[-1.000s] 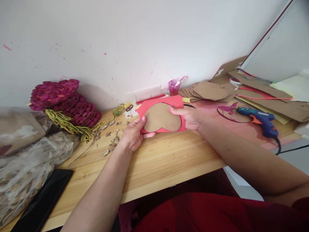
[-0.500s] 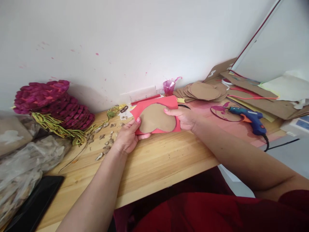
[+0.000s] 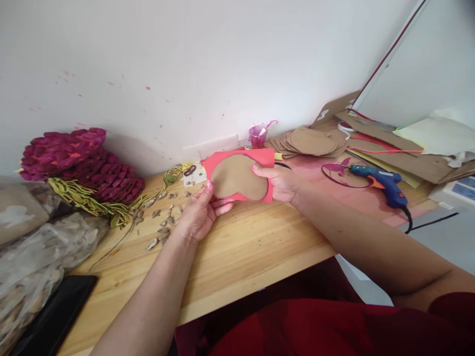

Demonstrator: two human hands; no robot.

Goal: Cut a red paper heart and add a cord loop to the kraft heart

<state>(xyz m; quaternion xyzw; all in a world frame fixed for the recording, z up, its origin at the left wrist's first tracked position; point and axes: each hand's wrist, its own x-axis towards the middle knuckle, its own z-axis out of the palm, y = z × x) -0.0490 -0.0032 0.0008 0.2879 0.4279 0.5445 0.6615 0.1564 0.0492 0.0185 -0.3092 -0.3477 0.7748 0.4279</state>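
Cardboard cutout [image 3: 239, 178] over red sheet [image 3: 266, 156], narrow pinch from left hand [image 3: 198, 213] and right hand [image 3: 281, 182]

The person wears a red top [image 3: 315, 326] with darker, wine-toned areas; a deep red sleeve [image 3: 452, 309] ends short near the right elbow, its hem rounded; the left forearm [image 3: 144, 296] is bare, as are the left fingers [image 3: 203, 195] and right fingers [image 3: 264, 171]; a small spot [image 3: 339, 231] marks the right forearm [image 3: 359, 247].
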